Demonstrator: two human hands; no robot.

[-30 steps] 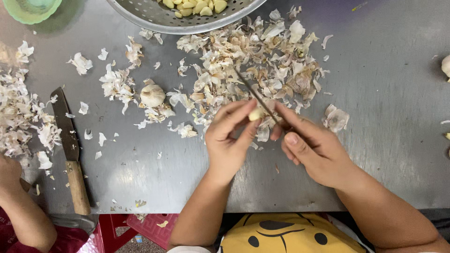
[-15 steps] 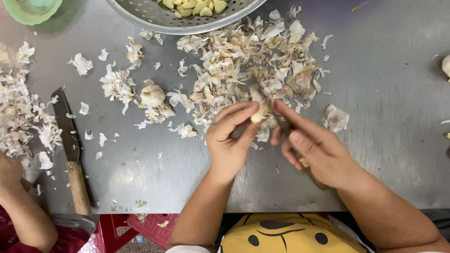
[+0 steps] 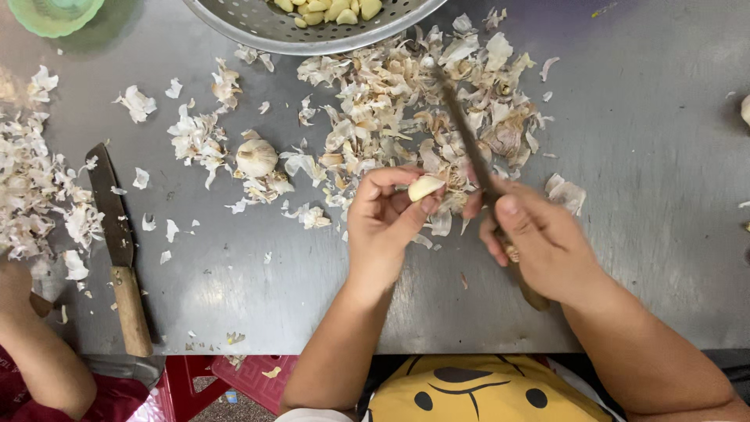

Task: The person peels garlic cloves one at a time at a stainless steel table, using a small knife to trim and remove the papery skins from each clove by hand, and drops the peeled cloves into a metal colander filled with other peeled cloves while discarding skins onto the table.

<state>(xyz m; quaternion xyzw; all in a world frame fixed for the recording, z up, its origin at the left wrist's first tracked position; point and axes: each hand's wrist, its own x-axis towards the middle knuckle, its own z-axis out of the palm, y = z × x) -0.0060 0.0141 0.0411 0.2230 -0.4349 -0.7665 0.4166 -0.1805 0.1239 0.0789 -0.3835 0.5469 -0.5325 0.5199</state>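
Item: garlic clove (image 3: 424, 187), pale, peeled in part. I see my left hand (image 3: 384, 227) pinching it between thumb and fingertips, just in front of the heap of garlic skins (image 3: 414, 109). My right hand (image 3: 543, 244) is wrapped tight around a knife (image 3: 469, 148), blade slanting over the heap. Whole garlic bulb (image 3: 256, 156) left of the heap; metal colander (image 3: 312, 23) behind it; second knife (image 3: 117, 250) far left.
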